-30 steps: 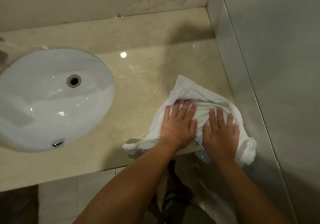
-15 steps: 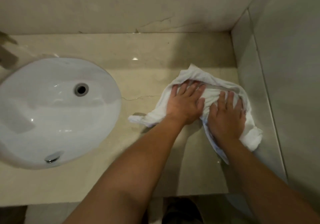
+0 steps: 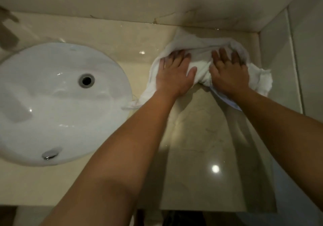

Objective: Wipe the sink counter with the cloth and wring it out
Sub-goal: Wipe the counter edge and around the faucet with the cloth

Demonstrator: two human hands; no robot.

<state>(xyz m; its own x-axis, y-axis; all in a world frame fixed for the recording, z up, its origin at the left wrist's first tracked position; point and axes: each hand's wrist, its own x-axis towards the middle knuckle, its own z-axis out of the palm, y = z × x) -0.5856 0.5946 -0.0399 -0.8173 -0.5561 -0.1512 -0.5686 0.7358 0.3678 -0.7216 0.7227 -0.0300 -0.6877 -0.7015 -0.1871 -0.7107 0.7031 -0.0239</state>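
Pressing flat, my left hand (image 3: 174,76) and right hand (image 3: 228,73) lie a little apart on the crumpled white cloth (image 3: 197,51), far back on the shiny beige stone counter (image 3: 201,138). I think it is soft, light and floppy; grab the bunched middle to wring.

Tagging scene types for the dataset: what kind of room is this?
Probably a bathroom: a white oval ceramic basin set in a glossy beige marble counter, with tiled walls closing the corner.

Rumpled white cloth (image 3: 201,51) on glossy beige counter (image 3: 201,138), near back corner
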